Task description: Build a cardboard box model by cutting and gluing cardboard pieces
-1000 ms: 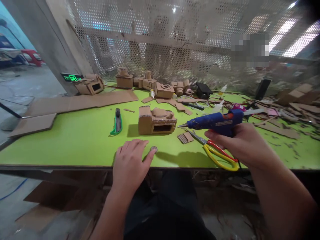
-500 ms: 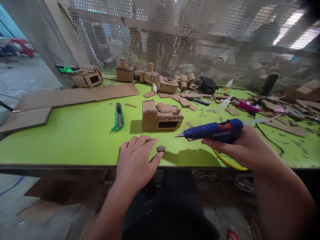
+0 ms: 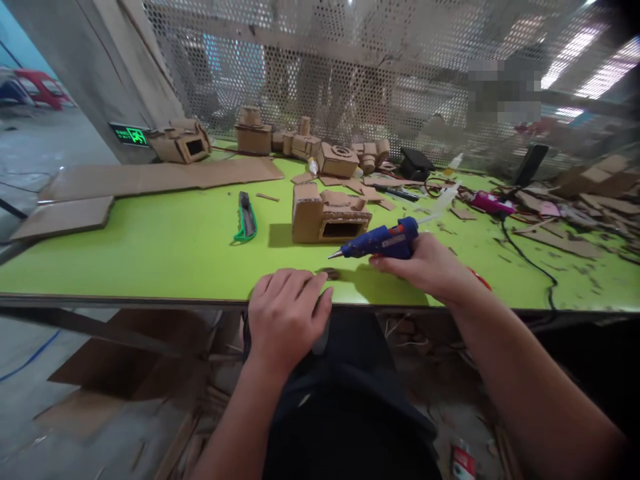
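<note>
My right hand (image 3: 430, 267) is wrapped round a blue hot glue gun (image 3: 384, 241), its metal nozzle pointing left and down. Just below the nozzle tip lies a small round cardboard piece (image 3: 331, 274) on the green tabletop. My left hand (image 3: 287, 308) rests palm down at the table's front edge. Its fingers are extended, the index fingertip at the small piece and the thumb apart. Behind the nozzle stands a cardboard camera model (image 3: 327, 215) with a rectangular opening facing me. A green utility knife (image 3: 245, 219) lies to its left.
Several finished-looking cardboard models (image 3: 337, 160) line the back, before a perforated metal screen (image 3: 300, 73). Long cardboard strips (image 3: 165, 179) lie at the left. Scraps, a pink glue gun (image 3: 490, 203) and its dark cord (image 3: 525, 257) crowd the right. The table's front edge (image 3: 150, 300) runs below my hands.
My right hand has brought the glue gun left, over the small round piece. My left index finger has moved onto or against that piece. The view has tilted slightly.
</note>
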A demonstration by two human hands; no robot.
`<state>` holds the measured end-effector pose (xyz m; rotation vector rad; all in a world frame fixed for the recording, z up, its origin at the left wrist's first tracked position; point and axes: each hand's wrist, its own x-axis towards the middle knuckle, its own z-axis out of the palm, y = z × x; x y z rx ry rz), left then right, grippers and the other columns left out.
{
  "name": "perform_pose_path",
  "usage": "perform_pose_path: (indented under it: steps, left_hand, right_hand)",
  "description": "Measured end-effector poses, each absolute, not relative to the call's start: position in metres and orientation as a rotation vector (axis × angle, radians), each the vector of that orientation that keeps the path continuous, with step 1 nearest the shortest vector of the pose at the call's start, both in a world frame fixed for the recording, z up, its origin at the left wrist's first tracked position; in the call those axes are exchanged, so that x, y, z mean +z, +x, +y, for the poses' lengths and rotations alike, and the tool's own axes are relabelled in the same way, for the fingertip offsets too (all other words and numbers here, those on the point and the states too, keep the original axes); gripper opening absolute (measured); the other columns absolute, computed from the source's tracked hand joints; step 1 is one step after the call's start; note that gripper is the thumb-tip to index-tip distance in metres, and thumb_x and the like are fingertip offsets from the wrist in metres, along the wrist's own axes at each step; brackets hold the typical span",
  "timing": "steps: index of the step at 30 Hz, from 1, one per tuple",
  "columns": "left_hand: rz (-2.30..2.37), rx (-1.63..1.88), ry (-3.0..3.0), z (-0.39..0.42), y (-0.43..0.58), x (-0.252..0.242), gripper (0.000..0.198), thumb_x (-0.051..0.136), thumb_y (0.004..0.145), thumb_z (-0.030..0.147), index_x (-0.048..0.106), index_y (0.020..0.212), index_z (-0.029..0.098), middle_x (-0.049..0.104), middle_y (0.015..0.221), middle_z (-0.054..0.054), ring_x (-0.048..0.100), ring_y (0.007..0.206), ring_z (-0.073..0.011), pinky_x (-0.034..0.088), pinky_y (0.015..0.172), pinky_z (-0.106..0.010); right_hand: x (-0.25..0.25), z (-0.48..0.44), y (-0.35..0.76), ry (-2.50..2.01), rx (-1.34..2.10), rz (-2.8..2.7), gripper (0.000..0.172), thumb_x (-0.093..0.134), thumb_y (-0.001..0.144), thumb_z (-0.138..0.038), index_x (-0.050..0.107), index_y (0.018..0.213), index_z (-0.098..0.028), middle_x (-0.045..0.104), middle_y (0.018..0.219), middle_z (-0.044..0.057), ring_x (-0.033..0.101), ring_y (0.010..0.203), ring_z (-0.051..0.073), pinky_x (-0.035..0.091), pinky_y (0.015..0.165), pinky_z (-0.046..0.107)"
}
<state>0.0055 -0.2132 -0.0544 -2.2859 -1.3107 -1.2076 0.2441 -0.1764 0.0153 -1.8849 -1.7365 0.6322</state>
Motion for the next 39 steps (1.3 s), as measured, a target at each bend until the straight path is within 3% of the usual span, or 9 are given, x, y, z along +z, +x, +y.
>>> perform_pose_path:
  steps: [6, 13, 20, 34, 39]
  left_hand:
    - [-1.230, -1.248, -2.157, -0.219, 0.015, -0.073, 0.022, 0.066, 0.087, 0.032, 0.072, 0.105, 0.020, 0.077, 0.095, -0.005, 0.068, 0.091, -0.0238, 0.040, 0.084, -0.040]
    - [-1.151, -1.418, -1.962, -0.218, 0.024, -0.111, 0.030, 0.063, 0.086, 0.030, 0.068, 0.114, 0.020, 0.077, 0.103, -0.007, 0.067, 0.103, -0.0247, 0.032, 0.103, -0.041]
    - [-1.172, -1.464, -1.951, -0.217, 0.027, -0.109, 0.024, 0.065, 0.084, 0.029, 0.069, 0.106, 0.020, 0.078, 0.100, -0.006, 0.068, 0.099, -0.0251, 0.032, 0.102, -0.041]
    - [-1.187, -1.474, -1.944, -0.219, 0.029, -0.107, 0.024, 0.063, 0.083, 0.029, 0.069, 0.106, 0.021, 0.078, 0.099, -0.006, 0.069, 0.098, -0.0249, 0.033, 0.101, -0.041]
    - [-1.184, -1.506, -1.934, -0.218, 0.030, -0.108, 0.025, 0.063, 0.083, 0.028, 0.069, 0.107, 0.022, 0.077, 0.099, -0.005, 0.067, 0.099, -0.0248, 0.032, 0.101, -0.041]
  right_hand:
    - [0.010, -0.180, 0.244, -1.822, 0.695, -1.770, 0.030, 0.070, 0.070, -0.044, 0.076, 0.081, -0.017, 0.065, 0.063, 0.000, 0.055, 0.057, 0.017, 0.042, 0.050, 0.027]
    - [0.003, -0.178, 0.243, -1.782, 0.697, -1.763, 0.027, 0.072, 0.067, -0.041, 0.077, 0.081, -0.017, 0.065, 0.063, 0.001, 0.056, 0.057, 0.018, 0.045, 0.049, 0.028]
    - [0.001, -0.179, 0.246, -1.809, 0.679, -1.786, 0.035, 0.070, 0.070, -0.043, 0.077, 0.090, -0.015, 0.066, 0.067, 0.002, 0.058, 0.062, 0.018, 0.045, 0.053, 0.028]
    - [-0.002, -0.176, 0.246, -1.720, 0.653, -1.876, 0.022, 0.068, 0.072, -0.040, 0.071, 0.069, -0.019, 0.060, 0.056, -0.001, 0.052, 0.053, 0.016, 0.042, 0.050, 0.029]
    - [-0.002, -0.176, 0.246, -1.720, 0.625, -1.889, 0.024, 0.068, 0.073, -0.039, 0.073, 0.082, -0.017, 0.062, 0.060, 0.000, 0.053, 0.055, 0.017, 0.043, 0.053, 0.029]
